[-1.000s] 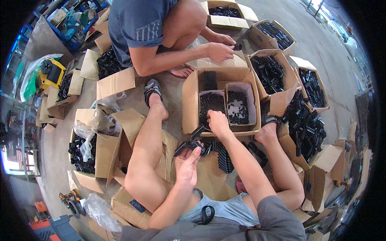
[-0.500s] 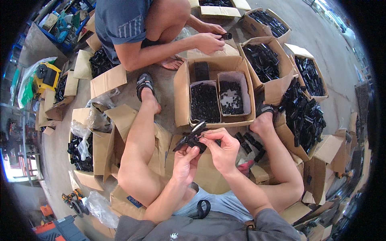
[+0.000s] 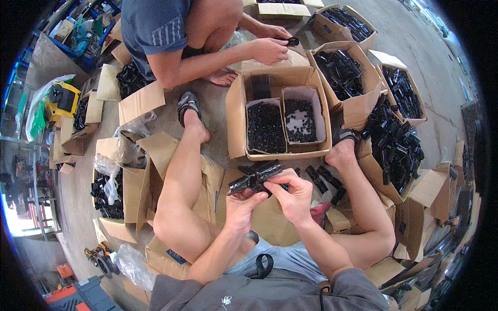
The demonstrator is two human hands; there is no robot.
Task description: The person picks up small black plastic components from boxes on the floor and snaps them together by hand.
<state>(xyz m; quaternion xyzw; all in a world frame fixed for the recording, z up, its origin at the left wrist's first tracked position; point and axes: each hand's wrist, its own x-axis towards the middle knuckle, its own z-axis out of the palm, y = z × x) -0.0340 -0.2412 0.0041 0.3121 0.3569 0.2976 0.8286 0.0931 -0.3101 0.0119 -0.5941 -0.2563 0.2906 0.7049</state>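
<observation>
I sit on the floor with my legs spread around a cardboard box (image 3: pixel 236 109). My left hand (image 3: pixel 244 203) grips a black plastic part (image 3: pixel 255 178) from below. My right hand (image 3: pixel 293 193) pinches the same part from the right, fingers closed on its end. More loose black parts (image 3: pixel 324 179) lie on flattened cardboard just beyond my hands. The box in front holds two inner trays of small black pieces (image 3: pixel 265 127).
Another person (image 3: pixel 166 36) squats opposite, their hands (image 3: pixel 270 49) on a small black piece. Open boxes of black parts (image 3: pixel 394 140) ring the right side. More boxes and plastic bags (image 3: pixel 111 171) stand left; a yellow tool (image 3: pixel 59 101) lies far left.
My right hand came back from the box in front to the part in my left hand. Both hands now hold it together nearer my body.
</observation>
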